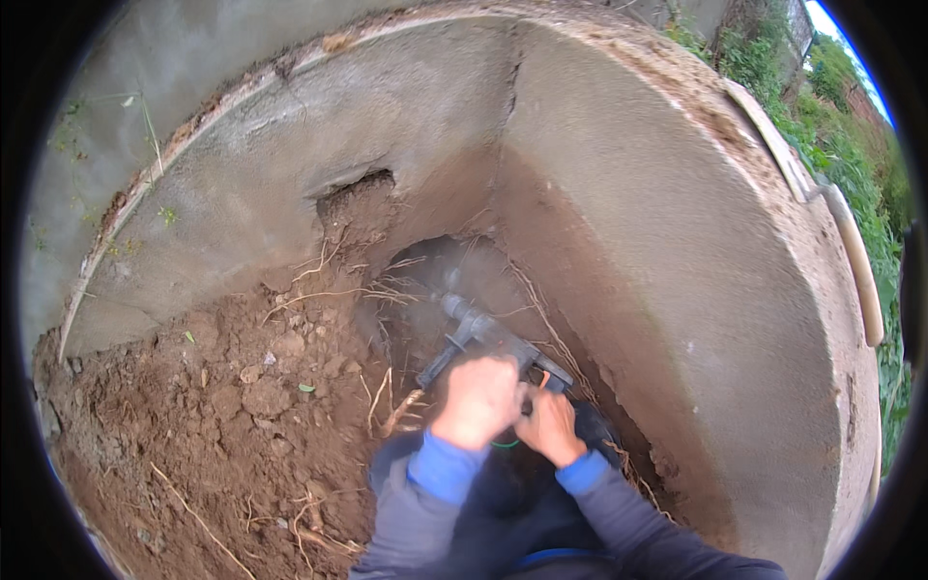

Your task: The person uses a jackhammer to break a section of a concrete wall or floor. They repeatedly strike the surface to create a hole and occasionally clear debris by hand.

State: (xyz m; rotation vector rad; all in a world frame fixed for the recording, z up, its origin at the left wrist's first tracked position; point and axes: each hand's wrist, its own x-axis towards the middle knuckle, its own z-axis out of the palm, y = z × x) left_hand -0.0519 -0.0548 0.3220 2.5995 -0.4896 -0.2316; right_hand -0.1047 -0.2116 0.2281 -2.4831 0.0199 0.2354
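Note:
I look down into a round concrete pit (619,193) partly filled with red-brown soil (222,406). Both my hands grip a dark grey power tool, a hammer drill (478,333), pointed into a dusty hole at the wall's base. My left hand (478,398) is closed on its side handle. My right hand (549,423) is closed around the rear grip, beside an orange part. The tool's tip is hidden in dust and blur. Thin roots (333,290) hang around the hole.
A broken notch (353,188) gapes in the concrete wall above the soil. A pale hose or pipe (855,256) runs along the rim at right. Green plants (831,106) grow outside the ring. My dark trousers (522,512) fill the lower middle.

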